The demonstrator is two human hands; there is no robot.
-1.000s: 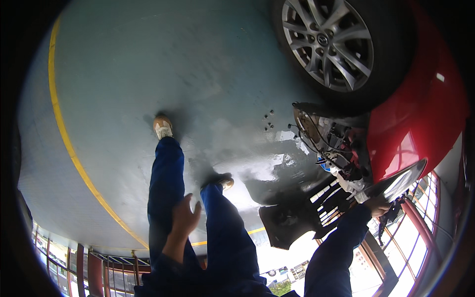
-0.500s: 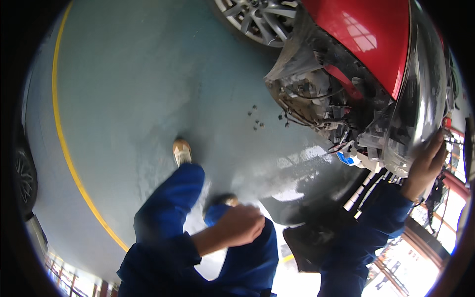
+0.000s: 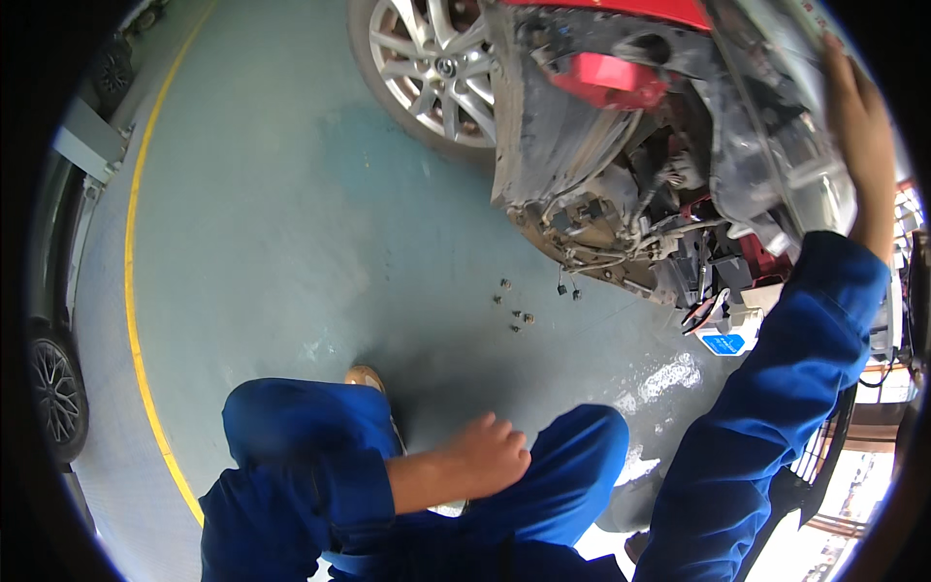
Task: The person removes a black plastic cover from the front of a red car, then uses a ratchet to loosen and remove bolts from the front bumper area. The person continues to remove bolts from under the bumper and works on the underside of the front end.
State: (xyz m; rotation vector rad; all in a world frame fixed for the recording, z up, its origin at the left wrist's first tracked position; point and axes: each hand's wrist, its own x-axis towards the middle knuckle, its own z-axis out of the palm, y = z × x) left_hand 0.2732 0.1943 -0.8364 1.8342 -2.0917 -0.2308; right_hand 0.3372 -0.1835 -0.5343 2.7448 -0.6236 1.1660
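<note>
Noted right hand (image 3: 863, 136) at far right, fingers stretched long and nearly straight, pointing far, laid along the right side of the clear headlamp (image 3: 787, 145). Looked like contact with the lens; could not tell a light touch from a firm hold. Found headlamp immediately left of those fingers, long axis running far to near, near end slanting right, roughly alongside the hand. Judged right hand much the nearer. Saw left hand (image 3: 480, 458) well apart, low between the blue-trousered knees (image 3: 582, 441), fingers loosely curled, back upward; could not tell of anything inside the curl.

Outward, left of headlamp: exposed front corner with wiring (image 3: 630, 238), a red part (image 3: 611, 80), then silver-spoked wheel (image 3: 436, 66) farther left. Toward the near side, white-and-blue container (image 3: 723, 343) by the right sleeve (image 3: 766, 398). On green floor (image 3: 281, 223), a scatter of small fasteners (image 3: 517, 314). At left, yellow line (image 3: 131, 262), dark vehicle (image 3: 56, 276) beyond.

Hidden: right thumb and palm, left palm, headlamp's back. Far end of headlamp cut off at the upper edge; right rim dark, glare near, details lost.
</note>
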